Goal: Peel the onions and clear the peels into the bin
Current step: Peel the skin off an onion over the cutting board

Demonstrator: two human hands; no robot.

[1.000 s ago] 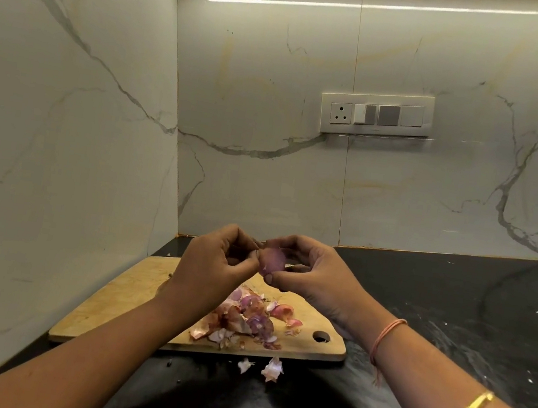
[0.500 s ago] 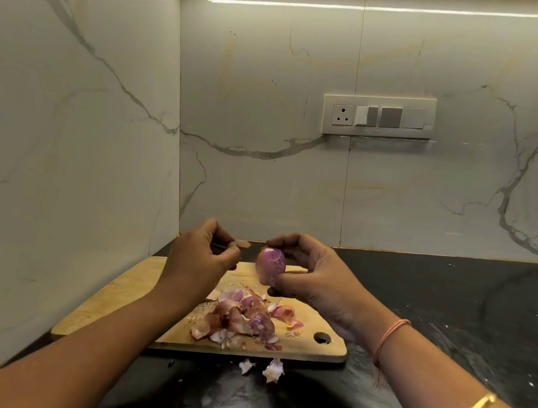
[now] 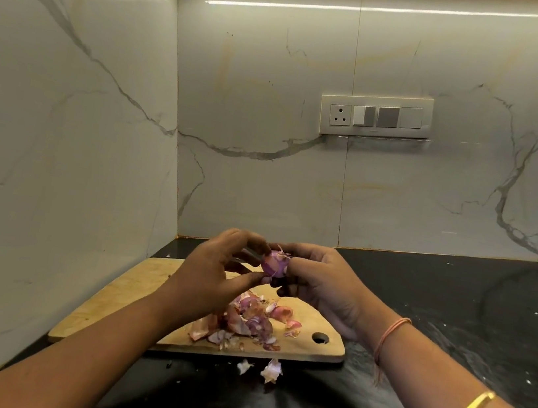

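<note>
A small purple onion [image 3: 273,264] is held in the air above a wooden cutting board [image 3: 131,291]. My right hand [image 3: 321,285] grips it from the right with curled fingers. My left hand [image 3: 217,269] pinches it from the left, thumb under it and fingertips at its top, where a loose bit of skin sticks up. A heap of pink and purple onion peels [image 3: 249,322] lies on the board below my hands. Two pale peel scraps [image 3: 272,370] lie on the black counter just in front of the board. No bin is in view.
The board lies in the corner of a black stone counter [image 3: 469,318], with white marble walls at the left and back. A switch and socket plate [image 3: 375,115] is on the back wall. Small specks dot the counter to the right.
My left hand had pulled a little away from the onion half a second ago; it is now back on it, pinching it again. The onion stays in my right hand.
</note>
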